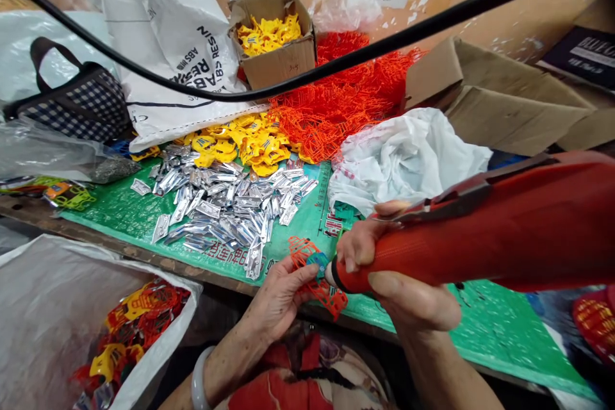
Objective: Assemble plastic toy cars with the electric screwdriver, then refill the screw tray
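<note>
Latticework (302, 251), bright orange, is pinched in left hand (282, 295); right hand (416, 302) wraps round red tool (480, 230)

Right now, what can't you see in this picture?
All in the head view:
Red tool: back end, cut off by the right edge.
Right hand: part, hidden by the tool.
Left hand: some fingertips, behind the orange piece.
Right box: inside bottom, hidden by its sides.
Silver plates: markings, too small.
</note>
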`<state>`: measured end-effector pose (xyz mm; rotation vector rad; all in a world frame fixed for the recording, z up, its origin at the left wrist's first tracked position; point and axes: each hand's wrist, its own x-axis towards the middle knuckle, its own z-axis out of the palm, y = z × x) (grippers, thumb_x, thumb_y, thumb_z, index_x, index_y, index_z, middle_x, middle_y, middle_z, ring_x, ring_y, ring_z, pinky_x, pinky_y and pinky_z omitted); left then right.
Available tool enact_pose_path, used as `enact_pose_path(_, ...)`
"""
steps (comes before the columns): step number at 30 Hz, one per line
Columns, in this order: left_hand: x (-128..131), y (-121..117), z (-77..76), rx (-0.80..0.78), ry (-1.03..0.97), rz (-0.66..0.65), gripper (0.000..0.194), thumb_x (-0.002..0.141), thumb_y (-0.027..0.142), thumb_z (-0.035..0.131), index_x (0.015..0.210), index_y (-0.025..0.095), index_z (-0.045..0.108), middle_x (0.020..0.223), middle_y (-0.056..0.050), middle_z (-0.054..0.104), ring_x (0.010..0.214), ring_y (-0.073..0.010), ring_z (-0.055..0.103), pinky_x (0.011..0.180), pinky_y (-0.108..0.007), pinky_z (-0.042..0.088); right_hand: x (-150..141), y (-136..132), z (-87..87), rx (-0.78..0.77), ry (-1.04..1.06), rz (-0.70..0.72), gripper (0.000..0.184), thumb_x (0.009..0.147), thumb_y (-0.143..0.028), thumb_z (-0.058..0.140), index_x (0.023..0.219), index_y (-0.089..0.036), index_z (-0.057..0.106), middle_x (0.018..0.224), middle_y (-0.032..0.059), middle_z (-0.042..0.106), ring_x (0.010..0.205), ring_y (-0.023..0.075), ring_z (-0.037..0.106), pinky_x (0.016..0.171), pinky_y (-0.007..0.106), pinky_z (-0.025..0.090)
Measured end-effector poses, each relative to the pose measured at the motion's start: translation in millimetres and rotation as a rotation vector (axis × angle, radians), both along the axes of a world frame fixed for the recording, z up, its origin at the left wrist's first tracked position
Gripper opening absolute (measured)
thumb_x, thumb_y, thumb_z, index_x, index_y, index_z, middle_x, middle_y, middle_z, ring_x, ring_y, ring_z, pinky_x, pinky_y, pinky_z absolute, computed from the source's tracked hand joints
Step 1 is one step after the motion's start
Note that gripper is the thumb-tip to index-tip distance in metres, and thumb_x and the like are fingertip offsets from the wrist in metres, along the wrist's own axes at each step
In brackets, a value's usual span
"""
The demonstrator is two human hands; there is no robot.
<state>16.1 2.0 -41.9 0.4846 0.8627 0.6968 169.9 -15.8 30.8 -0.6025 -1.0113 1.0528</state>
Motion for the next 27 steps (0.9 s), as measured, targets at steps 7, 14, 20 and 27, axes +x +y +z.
enact_pose_path(7, -2, 13, 7.0, -0.085, 0.192, 0.12, 0.026, 0.063, 0.004, 0.08, 0.086, 0.015, 0.074, 0.083, -0.004, 0.077, 0.067, -0.0163, 0.071, 0.062, -0.024, 0.062, 7, 16, 6.5, -0.078, -0.114, -0.306, 0.025, 0.063, -0.027, 0.079, 0.081, -0.024, 0.062, 0.065, -0.0045, 0.058, 0.054, 0.0134, 0.056, 0.053, 0.031, 0.051)
enact_pose_path(14, 2, 11, 10.2, -0.122, 0.221, 0.04, 0.039, 0.055, 0.004, 0.085, 0.09, 0.017, 0.074, 0.088, -0.004, 0.079, 0.079, -0.0248, 0.075, 0.064, -0.03, 0.065, 27, 32, 20.5, -0.31, -0.173, -0.626, 0.031, 0.054, -0.032, 0.08, 0.067, -0.022, 0.053, 0.054, -0.0072, 0.052, 0.046, 0.01, 0.044, 0.043, 0.025, 0.042)
enact_pose_path(20, -1, 9, 9.4, -0.164, 0.183, 0.023, 0.046, 0.045, 0.01, 0.093, 0.087, 0.017, 0.075, 0.08, -0.003, 0.079, 0.075, -0.0263, 0.075, 0.06, -0.028, 0.065, 53, 4, 5.1, -0.137, -0.381, -0.633, 0.045, 0.075, -0.037, 0.07, 0.116, -0.025, 0.058, 0.099, 0.0022, 0.067, 0.079, 0.0157, 0.063, 0.07, 0.03, 0.053)
enact_pose_path(27, -1, 9, 9.8, -0.176, 0.179, 0.077, 0.042, 0.048, 0.001, 0.087, 0.086, 0.016, 0.074, 0.081, -0.004, 0.079, 0.076, -0.0274, 0.075, 0.059, -0.031, 0.065, 188, -35, -39.8, -0.588, -1.105, -1.073, 0.03, 0.091, -0.03, 0.043, 0.101, -0.013, 0.066, 0.094, 0.0125, 0.071, 0.085, 0.0235, 0.065, 0.079, 0.04, 0.052)
